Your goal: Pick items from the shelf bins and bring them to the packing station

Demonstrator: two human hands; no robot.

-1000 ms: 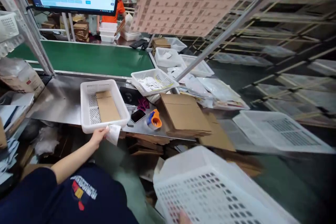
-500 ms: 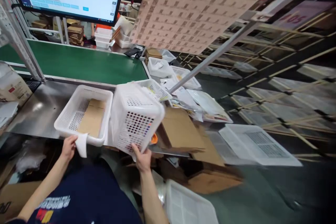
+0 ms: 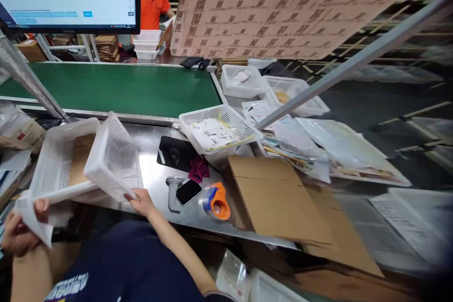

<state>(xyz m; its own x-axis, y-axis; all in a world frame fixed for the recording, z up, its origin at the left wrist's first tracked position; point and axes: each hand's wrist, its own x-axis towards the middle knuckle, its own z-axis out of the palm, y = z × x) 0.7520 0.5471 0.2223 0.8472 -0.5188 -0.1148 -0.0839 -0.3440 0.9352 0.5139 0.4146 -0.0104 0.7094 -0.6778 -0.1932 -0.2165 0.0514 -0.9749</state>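
**Inspector A:** Position of the hands?

**Inspector B:** The left hand [image 3: 21, 231] is at the near left edge of the table [image 3: 155, 184], fingers pinched on a white paper slip [image 3: 33, 224] and touching the corner of the lower white basket [image 3: 53, 170]. The right hand [image 3: 141, 200] grips the near lower rim of a second white basket [image 3: 113, 160], which is tilted on its side and sits partly inside the lower one.

**Inspector A:** Contents?

**Inspector B:** A flat cardboard piece [image 3: 79, 163] lies in the lower basket. Whether the tilted basket holds anything, I cannot tell.

**Inspector A:** Surroundings?

**Inspector B:** Just right of the right hand lie a grey scanner [image 3: 172, 191], a phone [image 3: 188, 191] and an orange tape dispenser [image 3: 216, 202]. A flat carton [image 3: 279, 198] lies further right, a green conveyor belt [image 3: 120, 88] behind.
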